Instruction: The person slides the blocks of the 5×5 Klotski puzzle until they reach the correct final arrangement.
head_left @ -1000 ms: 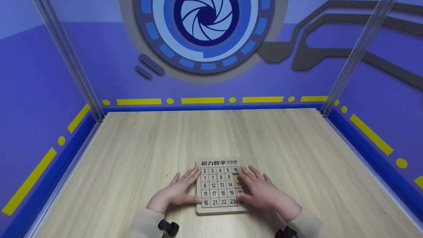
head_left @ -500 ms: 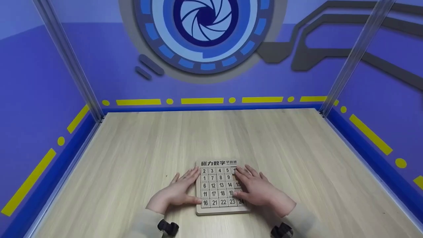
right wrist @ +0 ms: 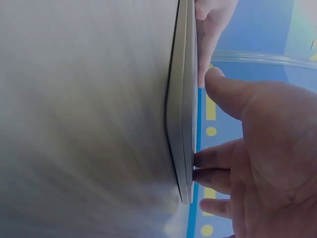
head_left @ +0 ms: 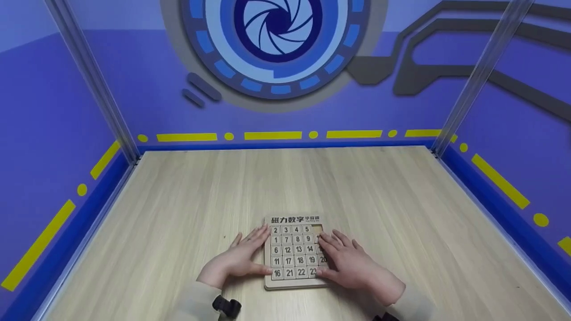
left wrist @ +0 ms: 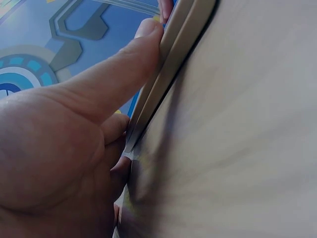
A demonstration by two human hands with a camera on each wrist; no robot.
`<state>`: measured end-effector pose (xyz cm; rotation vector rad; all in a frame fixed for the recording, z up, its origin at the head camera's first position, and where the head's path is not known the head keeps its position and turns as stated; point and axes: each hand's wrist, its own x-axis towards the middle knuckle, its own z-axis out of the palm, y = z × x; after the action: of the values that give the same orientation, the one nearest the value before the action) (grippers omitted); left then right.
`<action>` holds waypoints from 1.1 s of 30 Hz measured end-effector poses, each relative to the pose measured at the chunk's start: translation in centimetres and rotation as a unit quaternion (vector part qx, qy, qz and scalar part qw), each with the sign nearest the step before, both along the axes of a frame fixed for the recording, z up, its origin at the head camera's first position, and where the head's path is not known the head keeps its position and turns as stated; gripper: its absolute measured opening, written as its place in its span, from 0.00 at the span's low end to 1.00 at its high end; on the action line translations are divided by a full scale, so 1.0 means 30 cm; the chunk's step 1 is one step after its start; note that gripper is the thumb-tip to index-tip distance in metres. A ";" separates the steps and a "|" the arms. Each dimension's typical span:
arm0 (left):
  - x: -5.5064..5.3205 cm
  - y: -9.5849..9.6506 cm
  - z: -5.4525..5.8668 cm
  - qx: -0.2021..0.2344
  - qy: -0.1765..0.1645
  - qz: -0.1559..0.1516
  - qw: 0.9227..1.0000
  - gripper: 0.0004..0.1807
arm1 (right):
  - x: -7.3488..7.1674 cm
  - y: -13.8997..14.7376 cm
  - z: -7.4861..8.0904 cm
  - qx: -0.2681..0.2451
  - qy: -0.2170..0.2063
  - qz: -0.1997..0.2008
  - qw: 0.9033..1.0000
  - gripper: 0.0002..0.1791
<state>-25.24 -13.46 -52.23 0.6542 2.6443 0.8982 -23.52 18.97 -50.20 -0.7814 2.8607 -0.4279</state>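
A wooden sliding number puzzle (head_left: 294, 284) lies flat on the table, its numbered tiles in rows and a bare slot (head_left: 316, 228) at its top right corner. Along its left edge rests my left hand (head_left: 236, 259), fingers extended, thumb by the 16 tile (head_left: 277, 273). My right hand (head_left: 352, 264) lies over the right side, its fingertips on a partly covered tile (head_left: 318, 238) just below the slot. That hand's thumb touches near the 23 tile (head_left: 313, 271). In the left wrist view, the thumb (left wrist: 119, 74) meets the puzzle's side (left wrist: 166, 64). Several right-column tiles are partly or fully hidden.
The wood-grain table (head_left: 285, 183) stretches away behind the puzzle. Blue panels (head_left: 285, 120) with yellow markings enclose it at the back and both sides, joined by metal corner posts (head_left: 96, 84). Black straps (head_left: 227, 306) circle the wrists.
The 10 tile has left the top right corner and slid down one place, filling the former gap below. My right hand moved over the tile, then towards me. My left hand stayed put.
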 end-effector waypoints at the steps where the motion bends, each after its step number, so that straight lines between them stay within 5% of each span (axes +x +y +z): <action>1: 0.000 0.000 -0.001 0.001 0.000 0.000 1.000 0.63 | 0.003 0.001 0.000 0.002 0.002 0.002 1.000 0.49; 12: -0.008 -0.003 -0.005 0.007 -0.004 -0.004 1.000 0.63 | -0.025 -0.010 0.028 -0.006 0.000 -0.010 1.000 0.48; 20: -0.004 -0.002 -0.009 0.002 -0.007 -0.002 1.000 0.63 | -0.084 -0.058 0.009 0.002 -0.004 0.000 1.000 0.48; 33: 0.000 0.000 -0.002 -0.003 -0.004 0.000 1.000 0.63 | -0.106 -0.045 -0.004 -0.003 0.000 -0.009 1.000 0.46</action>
<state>-25.26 -13.46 -52.28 0.6469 2.6395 0.8908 -26.70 17.63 -50.33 -0.7583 2.8698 -0.4401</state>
